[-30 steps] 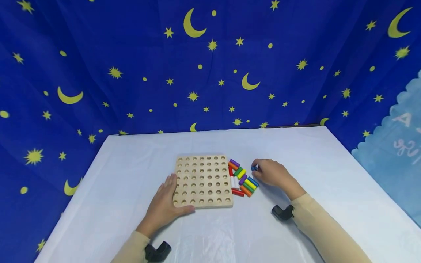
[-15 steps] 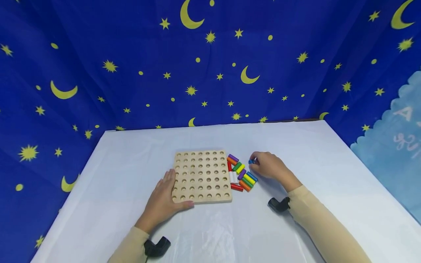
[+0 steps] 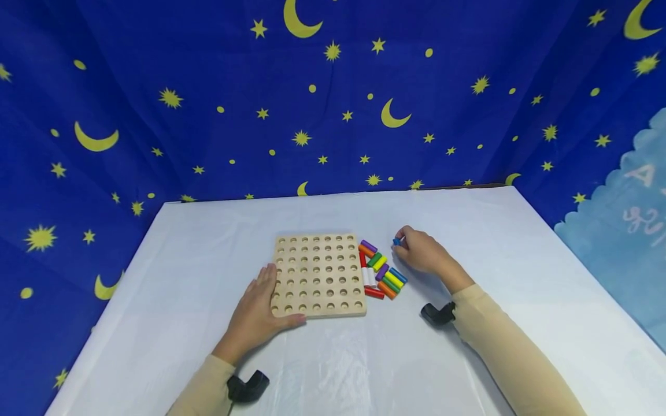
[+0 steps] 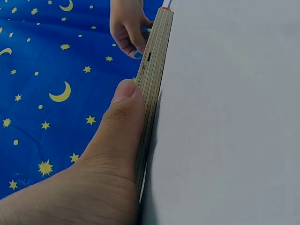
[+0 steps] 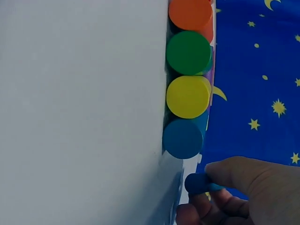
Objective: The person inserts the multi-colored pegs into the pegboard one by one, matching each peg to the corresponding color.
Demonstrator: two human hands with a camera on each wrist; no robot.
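Note:
A square wooden board [image 3: 321, 275] with rows of round holes lies on the table. My left hand [image 3: 255, 309] rests along its left edge and near corner, fingers fairly straight; in the left wrist view the thumb [image 4: 123, 117] lies against the board's layered side. My right hand [image 3: 422, 249], right of the board, pinches a blue peg [image 5: 199, 183] between thumb and fingers. Near that hand lie loose coloured pegs: a blue peg [image 3: 398, 274], a yellow peg [image 3: 394, 281], a green peg [image 3: 390, 286] and an orange peg [image 3: 387, 290] side by side.
Against the board's right edge lie more pegs: white pegs [image 3: 368, 277], a red peg [image 3: 374, 293] and a purple peg [image 3: 369, 246] among them. The white-covered table [image 3: 218, 231] ends at a blue star-patterned curtain [image 3: 234, 75]. Black wrist mounts [image 3: 248, 386] stick out from both sleeves.
The right hand has moved a little away toward the far side, lifting the blue peg farther from the row of pegs. The head view has tilted slightly; left hand and board stay together.

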